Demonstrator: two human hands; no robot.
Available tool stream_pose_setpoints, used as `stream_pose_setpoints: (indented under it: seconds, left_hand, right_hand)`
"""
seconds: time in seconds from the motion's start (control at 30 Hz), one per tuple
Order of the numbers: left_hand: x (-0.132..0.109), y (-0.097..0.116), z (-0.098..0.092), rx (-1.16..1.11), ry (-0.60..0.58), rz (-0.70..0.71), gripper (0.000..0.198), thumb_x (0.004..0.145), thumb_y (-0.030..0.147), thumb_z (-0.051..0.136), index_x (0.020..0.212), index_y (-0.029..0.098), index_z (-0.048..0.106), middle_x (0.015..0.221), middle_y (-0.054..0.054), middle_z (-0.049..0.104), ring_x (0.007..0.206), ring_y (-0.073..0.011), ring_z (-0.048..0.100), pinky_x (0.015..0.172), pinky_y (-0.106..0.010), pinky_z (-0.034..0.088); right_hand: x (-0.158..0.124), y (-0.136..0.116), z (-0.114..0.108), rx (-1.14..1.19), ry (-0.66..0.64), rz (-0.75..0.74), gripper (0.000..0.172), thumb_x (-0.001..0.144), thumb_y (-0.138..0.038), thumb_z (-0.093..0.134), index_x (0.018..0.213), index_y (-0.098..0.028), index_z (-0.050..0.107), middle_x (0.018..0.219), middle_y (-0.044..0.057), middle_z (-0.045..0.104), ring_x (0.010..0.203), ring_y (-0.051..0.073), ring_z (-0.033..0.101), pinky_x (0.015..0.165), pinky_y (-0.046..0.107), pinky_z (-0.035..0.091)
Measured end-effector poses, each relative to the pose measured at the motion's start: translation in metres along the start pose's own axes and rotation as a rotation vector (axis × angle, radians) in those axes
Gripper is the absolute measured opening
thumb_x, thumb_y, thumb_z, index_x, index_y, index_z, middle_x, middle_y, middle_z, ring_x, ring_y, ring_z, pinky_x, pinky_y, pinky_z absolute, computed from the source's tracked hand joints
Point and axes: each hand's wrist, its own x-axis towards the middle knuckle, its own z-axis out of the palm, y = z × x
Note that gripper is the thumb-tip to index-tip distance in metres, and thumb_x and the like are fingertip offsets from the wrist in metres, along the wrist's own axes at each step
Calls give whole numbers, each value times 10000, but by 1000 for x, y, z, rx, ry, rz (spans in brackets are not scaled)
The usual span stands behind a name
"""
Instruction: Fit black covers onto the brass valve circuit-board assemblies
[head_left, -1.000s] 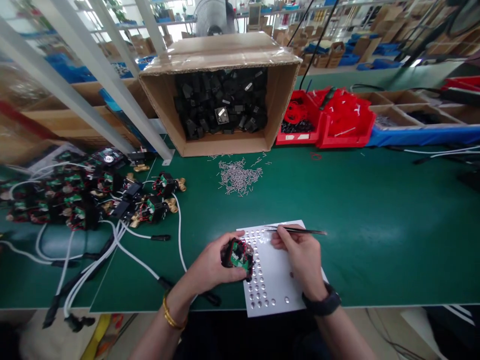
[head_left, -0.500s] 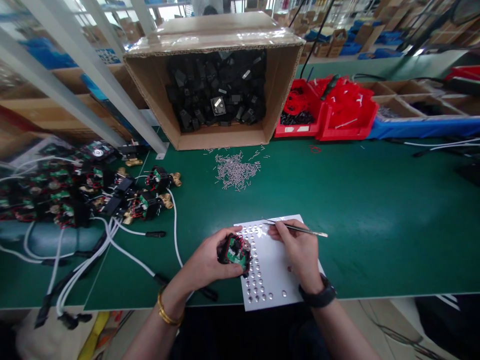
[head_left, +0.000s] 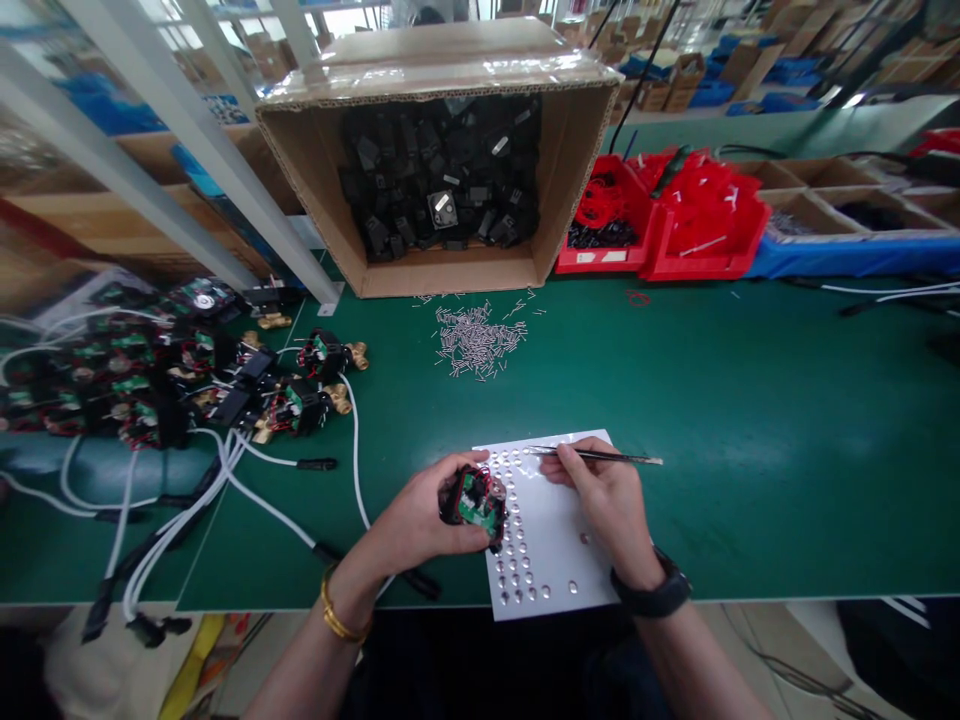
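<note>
In my left hand (head_left: 427, 515) is a black housing with an exposed green circuit board (head_left: 477, 500) and red wires, tilted over the left side of a white sheet (head_left: 559, 515). Rows of small clear round dots (head_left: 521, 563) cover the sheet's left part, and a few lie loose farther right. My right hand (head_left: 606, 495) pinches a pair of thin metal tweezers (head_left: 619, 457), whose tips point left, close to the top row of dots. Whether the tips touch a dot is too small to tell.
Small metal pins (head_left: 478, 342) lie heaped before a cardboard box (head_left: 457, 280) of black parts. Several similar circuit assemblies (head_left: 142, 410) with white cables (head_left: 214, 490) crowd the left side. Red bins (head_left: 697, 262) and a blue divided tray (head_left: 847, 255) stand at the back right.
The tweezer tips have come slightly down and left, closer to the top dots. My left hand holds the circuit assembly almost unmoved; the whole view has shifted a little.
</note>
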Motion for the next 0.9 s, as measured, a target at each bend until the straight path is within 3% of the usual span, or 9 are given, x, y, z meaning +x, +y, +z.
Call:
stream_pose_setpoints:
  seconds: [0.17, 0.27, 0.4, 0.6, 0.77, 0.9]
  left_hand:
    - [1, -2, -1, 68, 12, 42, 691, 599, 405, 761, 1196, 177, 497, 1283, -108, 478, 1116, -268, 502, 964, -399, 399]
    - [-4, 8, 1, 237, 129, 119, 616, 550, 434, 788, 1066, 184, 565, 1278, -96, 438, 1152, -279, 459, 980, -402, 383]
    - [-13, 20, 7, 398, 325, 141, 715, 505, 345, 836, 1134, 237, 513, 1214, -60, 462, 1157, -267, 446, 1014, -422, 351]
    - [-10, -9, 24, 120, 540, 277, 739, 625, 167, 755, 1250, 229, 367, 1280, -82, 443, 1191, -247, 450, 1034, -401, 354]
    - [-7, -30, 31, 60, 570, 339, 688, 645, 173, 755, 1230, 247, 400, 1290, -70, 435, 1204, -242, 447, 1043, -393, 342]
    - [-8, -32, 33, 97, 598, 394, 583, 618, 197, 782, 1123, 240, 492, 1267, -60, 438, 1204, -251, 451, 1062, -408, 312]
  right_hand:
    - [-1, 1, 1, 8, -2, -28, 331, 807, -472, 626, 815, -148, 564, 729, 95, 690, 665, 199, 674, 606, 280, 571]
    - [-2, 3, 3, 34, 13, -41, 311, 806, -454, 641, 840, -161, 545, 738, 83, 690, 675, 193, 675, 614, 268, 567]
    - [-3, 4, 3, 114, 32, -58, 300, 784, -416, 687, 839, -176, 514, 731, 67, 691, 676, 191, 679, 610, 255, 566]
    - [-11, -11, -4, 459, 56, 25, 325, 683, -353, 795, 826, -159, 576, 814, 119, 705, 767, 237, 682, 635, 251, 576]
    - [-31, -41, 7, 766, -163, 221, 235, 714, -317, 778, 782, -178, 601, 836, 117, 706, 826, 213, 669, 745, 284, 556]
    - [-44, -53, 28, 825, -264, 201, 179, 731, -282, 767, 732, -182, 619, 797, 65, 705, 781, 152, 657, 799, 243, 519]
